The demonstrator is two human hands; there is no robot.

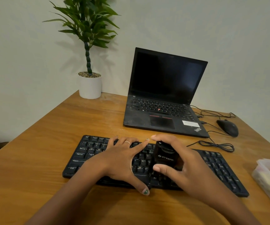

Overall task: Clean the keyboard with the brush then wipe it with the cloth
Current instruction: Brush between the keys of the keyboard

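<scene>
Wooden desk [66, 120]; left hand [119, 158] flat on keyboard [220, 168]; right hand [184, 164] grips brush [165, 158].

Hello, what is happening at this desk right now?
A person is cleaning a black keyboard on a wooden desk. The left hand lies flat on the keys to steady it, while the right hand grips a black brush set on the middle keys. An open laptop and a mouse sit behind. No cloth is in use yet.

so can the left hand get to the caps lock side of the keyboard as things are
Probably yes: the left hand rests flat on the keyboard just right of those keys, nothing lies between, and the brush is in the right hand.
</scene>
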